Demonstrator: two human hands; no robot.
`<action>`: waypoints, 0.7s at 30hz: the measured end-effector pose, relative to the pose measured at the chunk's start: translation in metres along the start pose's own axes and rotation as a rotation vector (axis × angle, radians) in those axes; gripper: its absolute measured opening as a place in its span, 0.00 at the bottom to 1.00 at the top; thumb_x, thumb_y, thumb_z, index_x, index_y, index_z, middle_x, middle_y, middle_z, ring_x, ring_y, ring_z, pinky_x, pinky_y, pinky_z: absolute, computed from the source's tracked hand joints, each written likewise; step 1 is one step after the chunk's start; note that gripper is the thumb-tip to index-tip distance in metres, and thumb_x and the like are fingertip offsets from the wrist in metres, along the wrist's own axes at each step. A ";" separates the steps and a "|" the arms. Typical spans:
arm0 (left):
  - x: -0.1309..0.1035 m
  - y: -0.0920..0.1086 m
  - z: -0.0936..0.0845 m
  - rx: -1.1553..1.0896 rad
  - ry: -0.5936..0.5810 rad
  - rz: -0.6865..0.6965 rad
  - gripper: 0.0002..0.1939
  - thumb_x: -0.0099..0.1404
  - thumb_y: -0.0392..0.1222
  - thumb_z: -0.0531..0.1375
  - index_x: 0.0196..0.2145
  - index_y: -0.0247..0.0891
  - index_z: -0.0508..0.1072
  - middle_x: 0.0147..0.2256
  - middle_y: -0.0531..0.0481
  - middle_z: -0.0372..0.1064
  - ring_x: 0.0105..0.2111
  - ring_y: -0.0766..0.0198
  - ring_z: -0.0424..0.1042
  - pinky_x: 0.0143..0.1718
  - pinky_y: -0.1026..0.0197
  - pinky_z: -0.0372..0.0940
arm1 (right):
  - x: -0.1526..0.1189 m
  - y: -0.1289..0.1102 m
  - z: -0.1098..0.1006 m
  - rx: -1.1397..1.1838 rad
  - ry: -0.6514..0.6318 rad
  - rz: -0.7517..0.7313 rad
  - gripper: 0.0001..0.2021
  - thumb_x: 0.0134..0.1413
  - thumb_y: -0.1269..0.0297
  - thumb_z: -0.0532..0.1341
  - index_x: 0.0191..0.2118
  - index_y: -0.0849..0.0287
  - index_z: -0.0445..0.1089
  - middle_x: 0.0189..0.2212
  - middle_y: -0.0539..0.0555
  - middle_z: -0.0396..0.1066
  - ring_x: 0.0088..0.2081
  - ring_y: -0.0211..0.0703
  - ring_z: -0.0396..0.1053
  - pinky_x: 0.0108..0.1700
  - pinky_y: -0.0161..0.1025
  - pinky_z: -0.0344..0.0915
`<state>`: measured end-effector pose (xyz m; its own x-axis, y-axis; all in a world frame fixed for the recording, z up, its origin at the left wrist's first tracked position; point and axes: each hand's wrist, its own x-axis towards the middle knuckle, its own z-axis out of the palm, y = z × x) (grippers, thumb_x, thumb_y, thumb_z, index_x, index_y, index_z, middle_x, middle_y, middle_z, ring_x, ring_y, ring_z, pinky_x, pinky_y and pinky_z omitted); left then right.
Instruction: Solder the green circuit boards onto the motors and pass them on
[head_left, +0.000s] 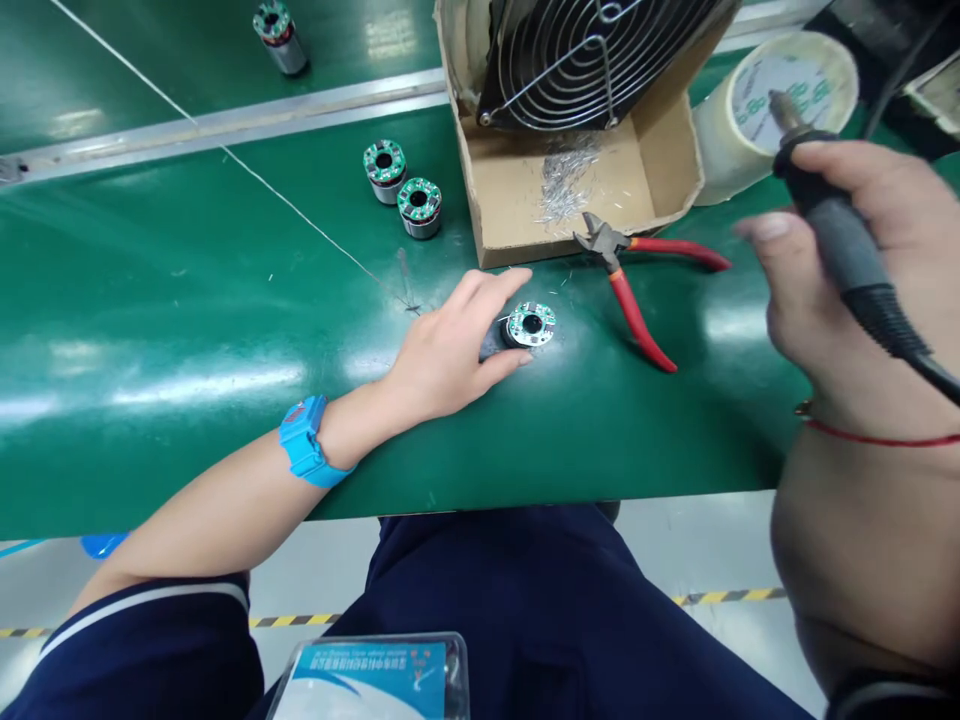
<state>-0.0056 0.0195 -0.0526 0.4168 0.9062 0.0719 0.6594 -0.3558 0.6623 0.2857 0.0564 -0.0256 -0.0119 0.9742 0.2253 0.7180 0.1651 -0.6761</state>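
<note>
My left hand [457, 350] rests on the green table, thumb and index finger spread on either side of a small round motor part with a green circuit board [531, 325]. The thumb tip is right at the part's edge, and the index finger lies beyond it. My right hand [862, 250], raised at the right, is wrapped round the black handle of a soldering iron [840, 230], whose tip points up and left over a roll of clear tape [787, 100]. Red-handled cutters [630, 265] lie open between the hands.
A cardboard box [525, 220] at the back holds a black fan [592, 60] and wire clippings [568, 178]. Two similar motor parts [385, 170] stand left of it, another [280, 38] farther back. Thin wire [289, 200] crosses the table [150, 450].
</note>
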 end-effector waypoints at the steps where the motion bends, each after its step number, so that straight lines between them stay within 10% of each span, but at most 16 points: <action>1: 0.001 0.000 0.001 0.026 -0.011 0.013 0.28 0.65 0.41 0.64 0.61 0.38 0.62 0.57 0.42 0.68 0.55 0.54 0.70 0.46 0.58 0.69 | 0.001 0.004 0.001 -0.038 -0.004 -0.040 0.22 0.63 0.54 0.58 0.60 0.51 0.67 0.54 0.52 0.73 0.53 0.44 0.74 0.55 0.46 0.63; 4: 0.001 0.001 0.003 0.031 -0.037 0.024 0.21 0.67 0.39 0.62 0.56 0.38 0.66 0.56 0.45 0.70 0.56 0.55 0.70 0.49 0.57 0.68 | -0.004 0.014 0.011 -0.044 -0.031 -0.185 0.25 0.64 0.55 0.58 0.63 0.58 0.62 0.53 0.60 0.72 0.53 0.46 0.74 0.56 0.47 0.65; 8: 0.000 0.004 0.001 -0.090 -0.027 -0.013 0.18 0.66 0.36 0.63 0.53 0.35 0.67 0.51 0.45 0.73 0.49 0.58 0.74 0.43 0.60 0.67 | -0.014 0.025 0.028 -0.221 -0.166 -0.231 0.54 0.36 0.47 0.74 0.65 0.69 0.55 0.63 0.73 0.58 0.66 0.65 0.58 0.63 0.58 0.56; 15: -0.005 0.009 -0.002 -0.186 0.021 -0.003 0.18 0.64 0.40 0.67 0.48 0.35 0.67 0.47 0.47 0.73 0.48 0.59 0.73 0.43 0.61 0.65 | -0.031 0.025 0.027 -0.173 -0.131 -0.222 0.28 0.42 0.71 0.66 0.53 0.62 0.66 0.46 0.58 0.70 0.38 0.39 0.70 0.43 0.42 0.66; 21: -0.006 0.009 -0.002 -0.132 0.053 0.045 0.19 0.63 0.42 0.68 0.47 0.35 0.68 0.45 0.47 0.72 0.46 0.60 0.73 0.39 0.63 0.65 | -0.041 0.008 0.016 -0.163 -0.267 -0.465 0.24 0.47 0.66 0.64 0.54 0.56 0.67 0.45 0.56 0.74 0.41 0.44 0.68 0.44 0.45 0.63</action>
<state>-0.0033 0.0112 -0.0458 0.4078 0.9022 0.1406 0.5517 -0.3661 0.7494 0.2809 0.0200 -0.0512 -0.5139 0.8128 0.2743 0.6930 0.5818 -0.4257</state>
